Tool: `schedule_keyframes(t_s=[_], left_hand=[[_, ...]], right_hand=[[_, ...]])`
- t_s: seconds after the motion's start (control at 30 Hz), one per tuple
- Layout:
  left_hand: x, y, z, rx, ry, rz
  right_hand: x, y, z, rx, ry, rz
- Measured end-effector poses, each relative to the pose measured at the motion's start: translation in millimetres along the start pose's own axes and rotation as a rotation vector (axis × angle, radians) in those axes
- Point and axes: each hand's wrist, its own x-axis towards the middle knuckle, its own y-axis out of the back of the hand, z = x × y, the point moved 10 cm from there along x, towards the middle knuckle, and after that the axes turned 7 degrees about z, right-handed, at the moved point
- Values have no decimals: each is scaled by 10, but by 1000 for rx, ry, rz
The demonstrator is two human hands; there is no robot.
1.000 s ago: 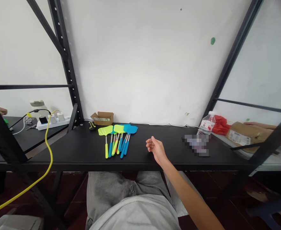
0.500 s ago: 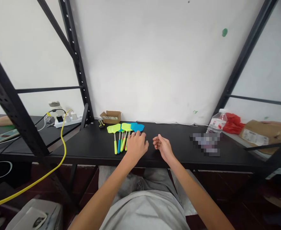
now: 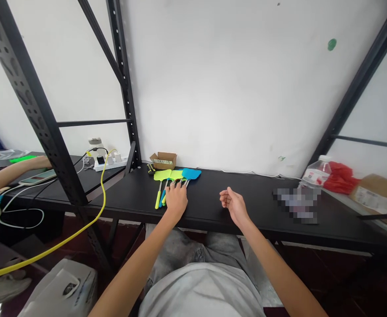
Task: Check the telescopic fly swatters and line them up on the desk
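Observation:
Several fly swatters [image 3: 192, 173], yellow-green and blue with thin metal shafts and coloured grips, lie overlapping on the black tabletop [image 3: 209, 198]. Their heads fan out at the back and their handles point toward me. My left hand [image 3: 176, 200] bends over the handles from above; its fingertips rest among the shafts and most of the grips are hidden beneath it. One yellow-green handle [image 3: 158, 199] shows to its left. My right hand [image 3: 233, 204] hovers over the table to the right, fingers loosely curved and apart, with nothing visible in it.
Behind the swatters stand a small cardboard box [image 3: 163, 160] and a black-and-yellow object [image 3: 151, 169]. A plastic bottle [image 3: 316, 172], a red bag [image 3: 340, 177] and a blurred item [image 3: 297, 202] are at right. A yellow cable [image 3: 104, 193] hangs at left, near another person's arm [image 3: 24, 168].
My view has turned left. My left hand has moved left across the handles, and the swatters lie closer together with their handles swung left. My right hand keeps its loose curve.

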Motion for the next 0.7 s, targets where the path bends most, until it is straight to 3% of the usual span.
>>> schedule_keyframes(t_s=[0.27, 0.4, 0.53, 0.63, 0.7], left_hand=[[8, 77, -71, -11, 0, 15], [-7, 267, -9, -157, -11, 72], [-68, 449, 210, -666, -29, 36], [-136, 400, 435, -1118, 22, -142], [-190, 316, 567, -1290, 70, -259]], right_hand=[[13, 1, 17, -1, 2, -2], [13, 3, 14, 12, 7, 5], [5, 11, -21, -1, 18, 35], [4, -16, -33, -30, 13, 20], [6, -50, -29, -26, 6, -9]])
